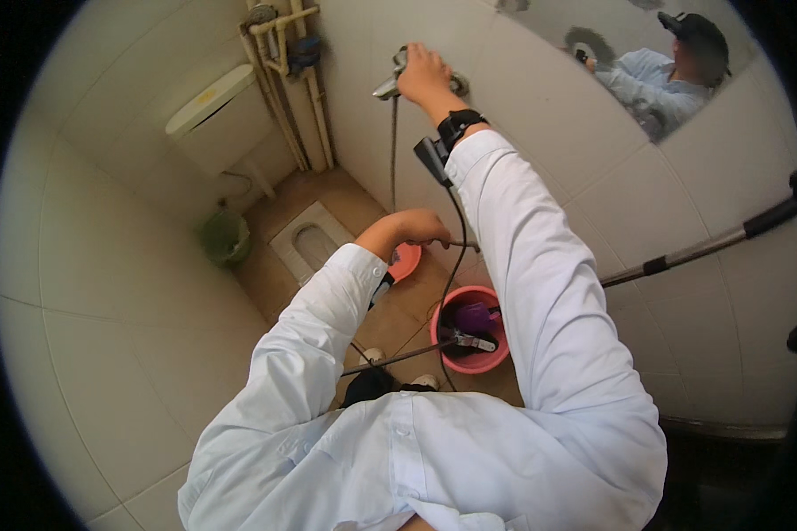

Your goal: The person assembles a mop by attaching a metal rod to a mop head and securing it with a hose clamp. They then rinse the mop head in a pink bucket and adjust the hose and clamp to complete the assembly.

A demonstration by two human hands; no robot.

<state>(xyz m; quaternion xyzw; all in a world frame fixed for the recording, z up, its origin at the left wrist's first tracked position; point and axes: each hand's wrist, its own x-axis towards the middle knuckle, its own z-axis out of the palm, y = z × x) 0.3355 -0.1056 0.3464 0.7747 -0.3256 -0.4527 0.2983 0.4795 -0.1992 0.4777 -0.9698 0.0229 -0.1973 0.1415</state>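
High on the tiled wall, my right hand (425, 75) is closed over the handle of a chrome tap (388, 87). A thin hose (393, 150) hangs from the tap and passes down behind my left hand (412, 228). That hand is curled round a slim tube (466, 245), likely the hose's end, which sticks out to the right; its fingers are partly hidden. Below it stands a pink bucket (437, 329) with a purple item (475, 317) and a white-grey clip-like piece (476, 342) inside. A pinkish-orange basin (406, 263) shows partly behind my left forearm.
A squat toilet (310, 237) lies beyond my left arm, under a white cistern (212, 115) and beside pipes (283, 80). Near it sits a green bin (226, 239). A dark pole (398, 357) slants toward the bucket. A mirror (629, 66) and metal rail (708, 252) are at right.
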